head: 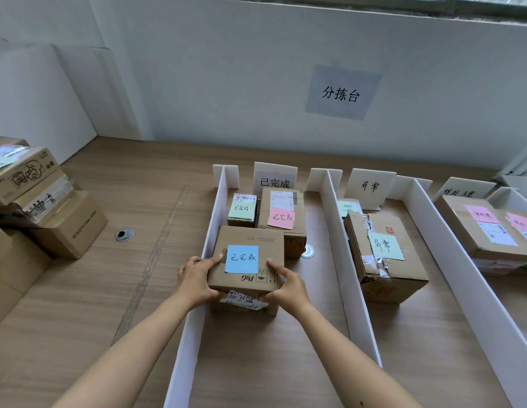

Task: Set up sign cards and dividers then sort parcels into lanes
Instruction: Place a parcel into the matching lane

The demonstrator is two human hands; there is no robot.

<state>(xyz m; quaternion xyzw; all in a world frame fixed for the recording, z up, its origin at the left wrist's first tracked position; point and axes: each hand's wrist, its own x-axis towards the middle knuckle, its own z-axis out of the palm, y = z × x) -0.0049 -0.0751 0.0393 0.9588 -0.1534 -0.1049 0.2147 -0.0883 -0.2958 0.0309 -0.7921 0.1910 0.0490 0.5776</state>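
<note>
Cardboard parcel (252, 237) with blue note (241, 259) lies within the leftmost lane (256, 348).

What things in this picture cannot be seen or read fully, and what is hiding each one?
Head view:
Lower parcel: covered by the blue-note box, left hand and right hand.
Green-note parcel in the second lane: half hidden behind the taped box.
Third sign card: bottom hidden by the pink-note parcel.
Parcel stack at left: cut off by the frame edge.

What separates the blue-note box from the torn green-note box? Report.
Head view: a white divider and a metal table grommet lie between the blue-note box and the torn box.
</note>
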